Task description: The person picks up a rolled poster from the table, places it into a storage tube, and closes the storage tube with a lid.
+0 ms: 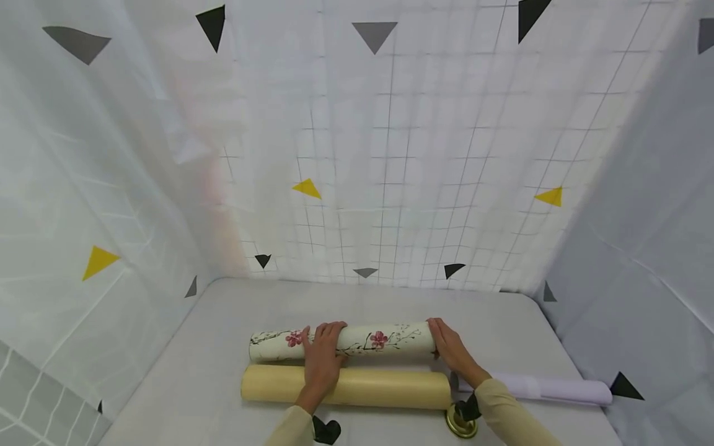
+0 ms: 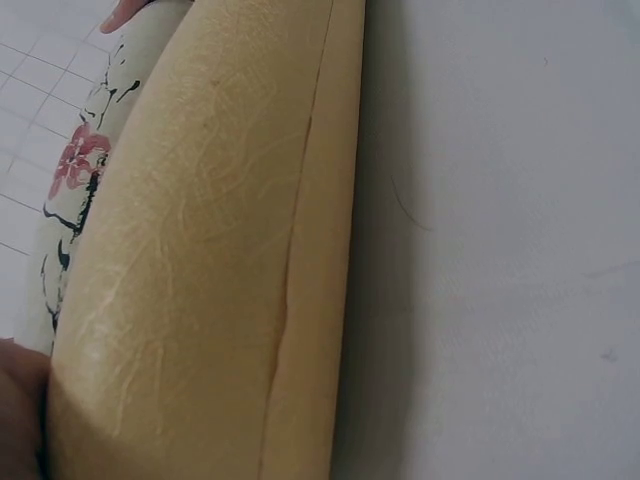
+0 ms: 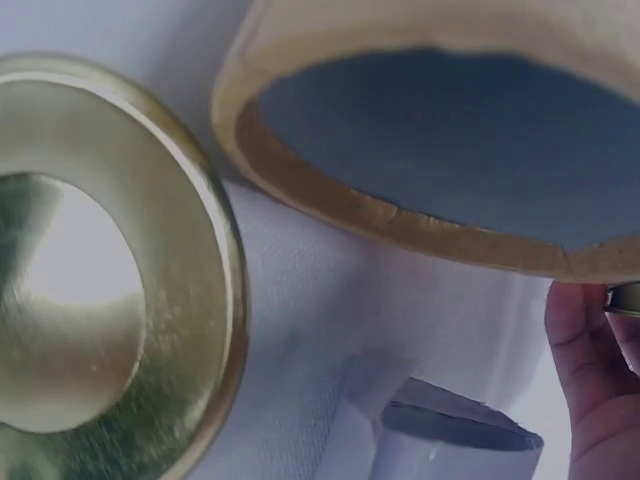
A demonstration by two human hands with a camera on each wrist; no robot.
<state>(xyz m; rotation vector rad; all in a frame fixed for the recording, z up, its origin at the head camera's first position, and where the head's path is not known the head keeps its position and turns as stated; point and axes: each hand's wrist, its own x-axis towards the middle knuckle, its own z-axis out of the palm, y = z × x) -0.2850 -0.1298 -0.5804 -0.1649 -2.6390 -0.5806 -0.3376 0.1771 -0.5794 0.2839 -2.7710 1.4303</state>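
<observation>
At the head view's lower centre, the floral roll (image 1: 385, 339) is gripped by the left hand (image 1: 322, 354) and right hand (image 1: 453, 348), but the tan roll (image 1: 390, 389) could be set rolling if bumped.

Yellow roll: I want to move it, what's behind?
A floral roll, held by left hand and right hand. The left wrist view's yellow roll covers much of it.

Table (image 1: 206, 353): yellow roll (image 1: 385, 389), lilac roll (image 1: 558, 389), seemingly brass disc (image 1: 460, 427).

text: none legible | labels, brands: none legible | numbers: none legible | signs: none legible | views: all three
</observation>
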